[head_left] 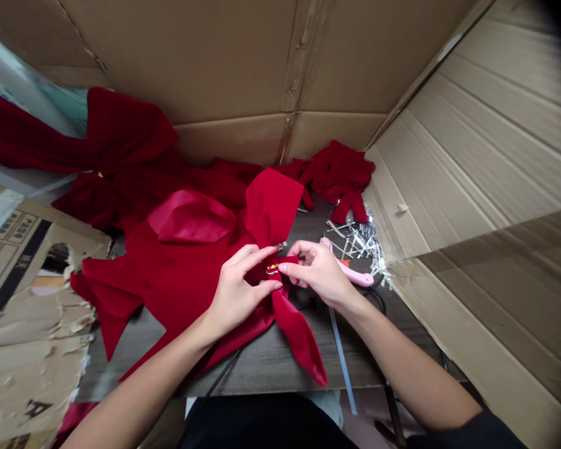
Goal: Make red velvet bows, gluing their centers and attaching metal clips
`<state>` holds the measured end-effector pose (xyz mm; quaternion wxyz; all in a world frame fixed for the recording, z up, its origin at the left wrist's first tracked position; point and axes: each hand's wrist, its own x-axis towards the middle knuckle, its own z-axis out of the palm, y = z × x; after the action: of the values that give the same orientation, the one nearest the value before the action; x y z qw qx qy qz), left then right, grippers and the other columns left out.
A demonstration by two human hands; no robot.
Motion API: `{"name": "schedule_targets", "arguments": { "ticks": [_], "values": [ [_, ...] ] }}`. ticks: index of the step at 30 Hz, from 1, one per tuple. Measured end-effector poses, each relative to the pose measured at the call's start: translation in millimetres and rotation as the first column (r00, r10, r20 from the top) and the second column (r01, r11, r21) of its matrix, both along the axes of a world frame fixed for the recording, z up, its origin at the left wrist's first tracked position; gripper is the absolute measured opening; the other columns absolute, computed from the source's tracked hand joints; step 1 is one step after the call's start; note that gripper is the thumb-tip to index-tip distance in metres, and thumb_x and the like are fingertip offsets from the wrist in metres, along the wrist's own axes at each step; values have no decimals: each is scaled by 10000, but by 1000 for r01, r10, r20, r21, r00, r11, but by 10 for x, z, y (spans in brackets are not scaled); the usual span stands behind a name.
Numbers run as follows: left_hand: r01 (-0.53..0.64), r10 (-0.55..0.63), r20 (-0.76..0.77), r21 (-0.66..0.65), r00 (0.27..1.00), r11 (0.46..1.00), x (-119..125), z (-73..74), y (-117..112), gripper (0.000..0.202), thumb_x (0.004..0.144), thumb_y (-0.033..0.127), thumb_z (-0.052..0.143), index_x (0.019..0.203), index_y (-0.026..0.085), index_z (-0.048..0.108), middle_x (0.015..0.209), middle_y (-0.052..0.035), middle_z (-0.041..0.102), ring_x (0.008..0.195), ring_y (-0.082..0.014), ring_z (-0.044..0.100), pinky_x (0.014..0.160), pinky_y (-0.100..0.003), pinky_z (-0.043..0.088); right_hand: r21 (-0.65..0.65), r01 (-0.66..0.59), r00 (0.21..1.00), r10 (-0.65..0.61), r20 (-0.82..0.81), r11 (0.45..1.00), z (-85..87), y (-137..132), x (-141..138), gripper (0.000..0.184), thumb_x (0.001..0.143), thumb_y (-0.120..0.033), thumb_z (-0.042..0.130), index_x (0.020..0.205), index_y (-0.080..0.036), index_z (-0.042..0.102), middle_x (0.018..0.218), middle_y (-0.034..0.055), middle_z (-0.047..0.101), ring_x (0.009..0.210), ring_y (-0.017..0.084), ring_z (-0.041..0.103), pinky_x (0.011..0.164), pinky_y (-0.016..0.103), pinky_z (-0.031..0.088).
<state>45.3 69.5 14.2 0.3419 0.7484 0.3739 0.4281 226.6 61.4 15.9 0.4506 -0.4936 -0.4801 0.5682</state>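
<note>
A large red fabric bow (194,268) lies spread over the table, one loop standing up and a tail hanging toward the front edge. My left hand (243,284) pinches the bow's gathered middle between thumb and fingers. There, a small gold-and-silver tie (272,269) shows. Opposite it, my right hand (315,268) is closed on a short red fabric strip (288,259) at the same spot. Just behind my right hand rests a pink-handled tool (358,274), partly covered by the hand.
Cut silver ties (358,240) and a pile of red strips (339,174) lie at the back right. Finished-looking red bows (121,143) are heaped at back left. Cardboard walls (234,62) enclose the back and right; a torn carton (23,312) stands left. A black cable (222,374) crosses the front edge.
</note>
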Motion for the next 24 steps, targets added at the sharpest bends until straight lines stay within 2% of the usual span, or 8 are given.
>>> {"name": "schedule_targets", "arguments": {
  "ticks": [8,13,19,24],
  "values": [
    [-21,22,-34,46,999,999,-7,-14,-10,536,698,300,790,1205,207,644,1010,-62,617,924,-196,600,827,-320,509,71,-146,987,150,-60,987,-5,-9,69,225,750,-323,745,786,-147,610,570,-8,624,440,82,502,435,204,384],
    [-3,6,-36,67,999,998,-4,-1,-27,543,700,290,789,1212,200,632,1004,-63,609,929,-193,599,833,-322,509,114,-206,959,223,-176,972,-9,-20,71,164,812,-307,673,843,-150,636,623,6,634,471,104,533,472,243,428],
    [-3,8,-62,87,998,996,18,7,-56,537,708,231,776,1221,207,621,1024,-55,590,925,-188,599,821,-315,521,77,-90,988,98,-117,993,-10,-38,-48,248,699,-281,764,766,-170,553,628,-38,579,425,70,487,407,204,381],
    [12,-2,-75,131,997,991,27,-4,-86,545,717,222,767,1236,207,604,1053,-65,585,964,-194,599,847,-323,523,67,-44,994,50,-93,997,-46,-45,-83,318,654,-277,793,825,-177,544,752,-10,591,533,100,556,397,195,387]
  ]
}}
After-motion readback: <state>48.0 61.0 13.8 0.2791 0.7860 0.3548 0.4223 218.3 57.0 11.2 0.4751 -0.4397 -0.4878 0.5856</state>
